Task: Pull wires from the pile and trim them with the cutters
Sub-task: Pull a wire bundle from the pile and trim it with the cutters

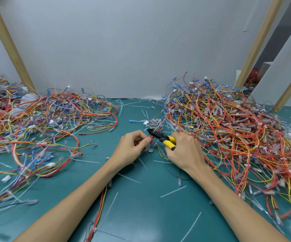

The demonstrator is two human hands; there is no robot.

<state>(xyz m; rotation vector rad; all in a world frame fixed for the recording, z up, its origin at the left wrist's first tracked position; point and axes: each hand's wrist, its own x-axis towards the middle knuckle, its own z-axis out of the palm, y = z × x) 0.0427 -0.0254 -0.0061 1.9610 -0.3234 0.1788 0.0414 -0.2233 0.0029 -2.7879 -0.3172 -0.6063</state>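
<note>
Thin red, yellow and blue wires point(152, 139), pinched taut by left hand point(132, 145); right hand point(185, 151) gripping yellow-handled cutters point(162, 137) should snip squarely.

Left hand point(132, 148) and right hand point(185, 151): two. One pair of cutters point(165, 139), one wire bundle point(153, 141). Two wire piles point(228, 130).

Views: one wide-angle camera, worn on the head.
Position: above the near edge of the green table point(141, 215).
Direction: faced forward and down, toward the grey wall point(132, 49) behind the table.
Nearness: close; left hand point(132, 149) and right hand point(185, 151) sat near frame centre, forearms entering from the bottom edge.
Coverage: left wire pile point(36, 123) and right wire pile point(228, 128) reached the side edges.
</note>
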